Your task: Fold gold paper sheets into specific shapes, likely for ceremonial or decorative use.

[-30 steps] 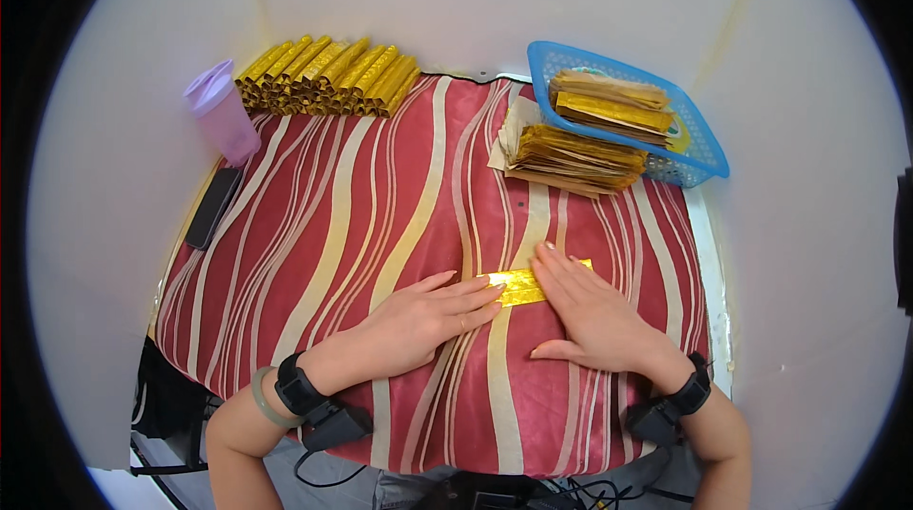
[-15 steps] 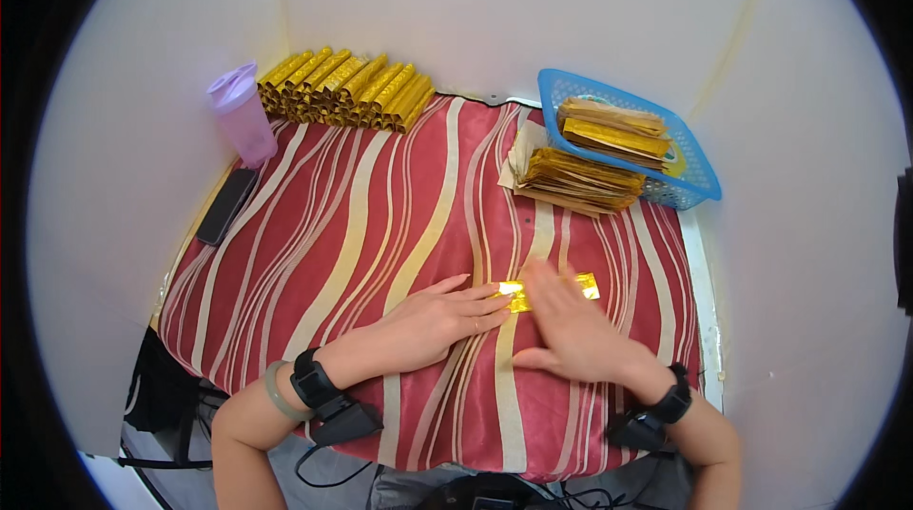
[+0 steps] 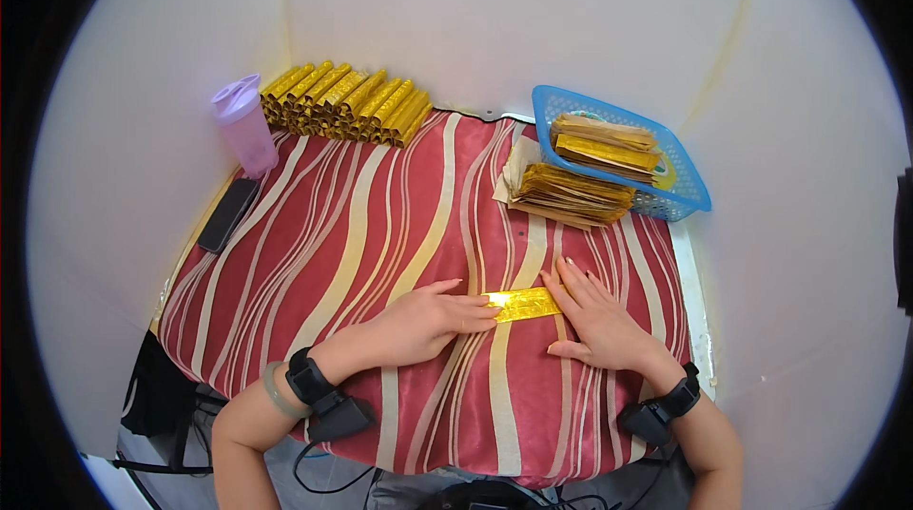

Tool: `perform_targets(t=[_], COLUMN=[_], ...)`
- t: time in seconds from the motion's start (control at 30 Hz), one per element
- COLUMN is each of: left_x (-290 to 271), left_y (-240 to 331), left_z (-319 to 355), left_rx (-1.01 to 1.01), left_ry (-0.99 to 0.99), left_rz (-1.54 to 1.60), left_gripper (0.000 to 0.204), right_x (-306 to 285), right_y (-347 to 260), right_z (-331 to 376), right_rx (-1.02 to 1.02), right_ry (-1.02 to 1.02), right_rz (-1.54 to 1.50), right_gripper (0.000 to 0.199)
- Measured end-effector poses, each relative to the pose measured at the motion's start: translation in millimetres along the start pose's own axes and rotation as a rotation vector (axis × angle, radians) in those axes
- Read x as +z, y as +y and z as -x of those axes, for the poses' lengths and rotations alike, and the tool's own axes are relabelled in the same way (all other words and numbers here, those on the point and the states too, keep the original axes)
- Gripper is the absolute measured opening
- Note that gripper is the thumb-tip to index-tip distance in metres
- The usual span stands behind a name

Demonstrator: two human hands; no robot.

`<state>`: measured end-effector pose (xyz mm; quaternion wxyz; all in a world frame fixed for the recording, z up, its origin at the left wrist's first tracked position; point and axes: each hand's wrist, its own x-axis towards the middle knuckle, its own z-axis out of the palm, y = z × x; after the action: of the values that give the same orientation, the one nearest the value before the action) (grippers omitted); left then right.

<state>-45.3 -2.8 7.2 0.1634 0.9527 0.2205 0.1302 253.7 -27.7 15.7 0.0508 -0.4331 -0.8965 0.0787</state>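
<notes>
A small folded strip of gold foil paper (image 3: 523, 304) lies flat on the red cloth with cream stripes (image 3: 380, 234), near its front edge. My left hand (image 3: 423, 322) rests palm down with its fingertips pressing the strip's left end. My right hand (image 3: 597, 318) lies flat, fingers spread, touching the strip's right end. Both wrists wear black bands with small devices.
A stack of loose gold paper sheets (image 3: 569, 194) lies at the back right, beside a blue plastic basket (image 3: 685, 189) holding more sheets. Several folded gold bars (image 3: 347, 103) are lined up at the back left. A lilac lidded cup (image 3: 244, 125) and a black phone (image 3: 227, 214) stand left.
My right hand slid off the strip toward its right end, uncovering more of the gold paper. My left hand stayed pressed on the left end.
</notes>
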Motion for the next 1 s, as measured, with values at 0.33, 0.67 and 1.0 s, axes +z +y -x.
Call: perform_targets(t=[0.33, 0.67, 1.0], left_x=[11.6, 18.1, 16.2], left_y=[0.6, -8.4, -10.3], left_z=[-59.4, -58.1, -35.8], left_rx=[-0.231, 0.003, -0.065], left_ry=[0.344, 0.018, -0.12], left_rz=[-0.104, -0.176, -0.057], left_gripper=[0.042, 0.05, 0.05], right_x=[0.2, 2.5, 1.6], right_y=[-1.3, 1.5, 8.4], right_z=[-2.0, 0.0, 9.7], right_rx=[0.009, 0.022, 0.068], right_ry=[-0.048, -0.028, 0.004], right_rz=[0.039, 0.07, 0.138], right_gripper=[0.094, 0.103, 0.104])
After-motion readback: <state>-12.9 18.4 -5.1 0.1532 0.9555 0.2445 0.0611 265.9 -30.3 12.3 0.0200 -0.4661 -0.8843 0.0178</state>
